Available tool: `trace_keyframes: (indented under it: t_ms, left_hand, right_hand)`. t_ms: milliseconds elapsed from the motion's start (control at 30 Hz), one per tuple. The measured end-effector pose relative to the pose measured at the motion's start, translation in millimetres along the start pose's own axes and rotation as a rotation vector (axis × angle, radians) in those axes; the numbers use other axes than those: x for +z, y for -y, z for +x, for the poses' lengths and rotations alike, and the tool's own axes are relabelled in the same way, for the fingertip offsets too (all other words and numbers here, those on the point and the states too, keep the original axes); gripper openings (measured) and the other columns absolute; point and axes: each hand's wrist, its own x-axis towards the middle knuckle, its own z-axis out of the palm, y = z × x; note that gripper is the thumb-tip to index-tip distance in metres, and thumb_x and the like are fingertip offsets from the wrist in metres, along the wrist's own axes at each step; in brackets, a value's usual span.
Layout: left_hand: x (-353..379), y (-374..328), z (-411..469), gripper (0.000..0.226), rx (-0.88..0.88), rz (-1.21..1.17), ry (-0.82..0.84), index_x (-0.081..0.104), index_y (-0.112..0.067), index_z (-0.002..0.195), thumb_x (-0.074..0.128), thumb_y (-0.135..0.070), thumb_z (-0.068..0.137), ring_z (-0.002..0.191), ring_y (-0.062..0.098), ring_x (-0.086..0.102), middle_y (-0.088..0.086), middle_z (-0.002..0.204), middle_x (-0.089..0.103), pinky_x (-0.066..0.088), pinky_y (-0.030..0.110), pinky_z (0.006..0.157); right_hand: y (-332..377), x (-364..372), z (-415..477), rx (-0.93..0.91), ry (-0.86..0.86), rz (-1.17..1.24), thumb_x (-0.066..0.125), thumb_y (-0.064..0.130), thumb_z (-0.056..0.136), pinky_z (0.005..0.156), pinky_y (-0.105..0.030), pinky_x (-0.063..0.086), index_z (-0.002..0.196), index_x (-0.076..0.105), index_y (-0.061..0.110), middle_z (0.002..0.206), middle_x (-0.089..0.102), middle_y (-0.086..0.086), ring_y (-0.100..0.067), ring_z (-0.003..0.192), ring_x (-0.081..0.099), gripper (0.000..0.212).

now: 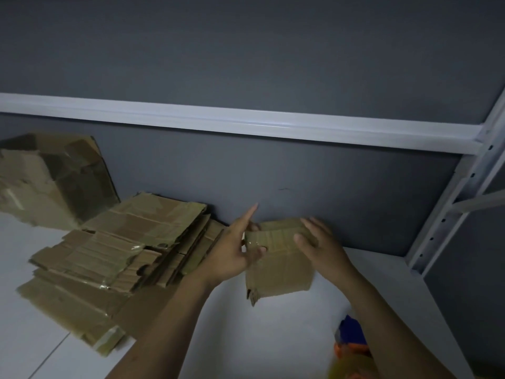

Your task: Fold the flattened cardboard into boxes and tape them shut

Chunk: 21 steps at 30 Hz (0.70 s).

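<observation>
A small brown cardboard box [281, 272] stands partly formed on the white shelf, close to the grey back wall. My left hand [232, 253] presses its left side, thumb on a taped top flap and index finger pointing up. On the box's upper right edge rests my right hand [319, 244], with fingers curled over the top flap. A stack of flattened, taped cardboard [114, 255] lies to the left, touching my left forearm.
Larger crumpled cardboard [46, 179] leans on the wall at the far left. A white shelf beam [246, 124] runs overhead and a perforated metal upright [451, 212] stands at right. A blurred blue, orange and yellow object [349, 343] sits low right on the white shelf surface [273, 337].
</observation>
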Motion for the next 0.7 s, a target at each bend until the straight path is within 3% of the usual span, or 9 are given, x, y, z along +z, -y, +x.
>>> trace_keyframes:
  t_ms: [67, 167, 267, 367, 433, 500, 567, 633, 700]
  left_hand:
    - [1.5, 0.4, -0.8, 0.065, 0.026, 0.055, 0.03, 0.032, -0.051, 0.142, 0.064, -0.023, 0.092, 0.12, 0.005, 0.044, -0.012, 0.124, 0.042, 0.039, 0.012, 0.096]
    - [8.3, 4.9, -5.7, 0.04, 0.008, 0.088, 0.071, 0.05, -0.039, 0.133, 0.056, -0.039, 0.093, 0.139, 0.002, 0.024, -0.016, 0.148, 0.026, 0.029, 0.004, 0.101]
    - [14.8, 10.2, -5.8, 0.074, 0.053, 0.194, 0.094, 0.048, -0.034, 0.137, 0.056, -0.073, 0.074, 0.14, -0.004, 0.011, -0.02, 0.152, 0.015, 0.014, 0.0, 0.104]
    - [21.8, 10.7, 6.4, 0.108, 0.099, 0.347, 0.119, 0.042, -0.032, 0.142, 0.041, -0.095, 0.055, 0.138, -0.002, 0.01, -0.018, 0.149, 0.014, 0.004, 0.003, 0.107]
    - [31.3, 14.6, 10.1, 0.118, 0.099, 0.441, 0.254, 0.037, -0.027, 0.146, 0.032, -0.099, 0.053, 0.142, 0.006, 0.009, -0.012, 0.152, 0.015, 0.007, 0.018, 0.116]
    - [40.9, 19.7, 5.9, 0.112, 0.126, 0.555, 0.32, 0.029, -0.028, 0.148, 0.027, -0.097, 0.06, 0.146, 0.02, 0.009, 0.0, 0.158, 0.016, 0.012, 0.033, 0.12]
    - [45.6, 20.9, 0.0, 0.097, 0.181, 0.769, 0.311, 0.036, -0.026, 0.147, 0.028, -0.088, 0.072, 0.143, 0.033, 0.026, 0.009, 0.154, 0.032, 0.031, 0.045, 0.113]
    - [50.2, 14.6, -0.4, 0.082, 0.218, 0.957, 0.282, 0.056, -0.018, 0.134, 0.052, -0.074, 0.075, 0.126, 0.039, 0.051, 0.014, 0.135, 0.056, 0.047, 0.054, 0.097]
    - [60.2, 6.1, -0.8, 0.085, 0.272, 1.083, 0.281, 0.062, -0.012, 0.128, 0.069, -0.068, 0.064, 0.12, 0.037, 0.057, 0.013, 0.127, 0.062, 0.047, 0.053, 0.093]
  right_hand:
    - [-4.5, -0.5, -2.7, -0.01, -0.012, 0.113, 0.046, 0.044, 0.096, 0.107, -0.036, 0.032, 0.149, 0.026, 0.031, 0.156, 0.022, 0.005, -0.016, 0.14, 0.027, 0.058]
    - [-9.4, 0.9, -8.5, -0.012, -0.068, 0.063, 0.05, 0.041, 0.095, 0.097, -0.028, 0.038, 0.146, 0.033, 0.033, 0.147, 0.028, 0.009, -0.012, 0.13, 0.038, 0.055]
    - [-14.4, 8.4, -16.9, -0.012, -0.135, -0.042, 0.05, 0.045, 0.093, 0.093, -0.027, 0.042, 0.143, 0.041, 0.028, 0.138, 0.031, 0.011, -0.009, 0.121, 0.042, 0.053]
    - [-22.2, 12.7, -18.5, 0.016, -0.179, -0.105, 0.047, 0.046, 0.094, 0.099, -0.029, 0.039, 0.141, 0.044, 0.026, 0.142, 0.028, 0.006, -0.013, 0.127, 0.035, 0.051]
    - [-28.6, 14.2, -19.4, 0.095, -0.104, -0.083, 0.043, 0.046, 0.096, 0.105, -0.03, 0.033, 0.142, 0.043, 0.027, 0.155, 0.012, 0.007, -0.017, 0.139, 0.024, 0.049]
    - [-33.2, 17.3, -25.1, 0.146, -0.007, 0.016, 0.04, 0.044, 0.099, 0.102, -0.026, 0.029, 0.146, 0.033, 0.031, 0.159, -0.007, 0.011, -0.017, 0.144, 0.015, 0.049]
    - [-35.3, 20.6, -32.0, 0.126, 0.04, 0.066, 0.037, 0.045, 0.1, 0.096, -0.022, 0.03, 0.149, 0.021, 0.032, 0.159, -0.013, 0.012, -0.017, 0.144, 0.017, 0.053]
    - [-33.3, 20.0, -35.3, 0.103, 0.063, 0.038, 0.034, 0.047, 0.1, 0.092, -0.022, 0.035, 0.15, 0.016, 0.032, 0.159, -0.013, 0.013, -0.018, 0.142, 0.023, 0.055]
    - [-28.4, 17.6, -37.1, 0.077, 0.107, 0.028, 0.035, 0.047, 0.1, 0.094, -0.023, 0.035, 0.15, 0.016, 0.032, 0.159, -0.013, 0.013, -0.017, 0.141, 0.025, 0.056]
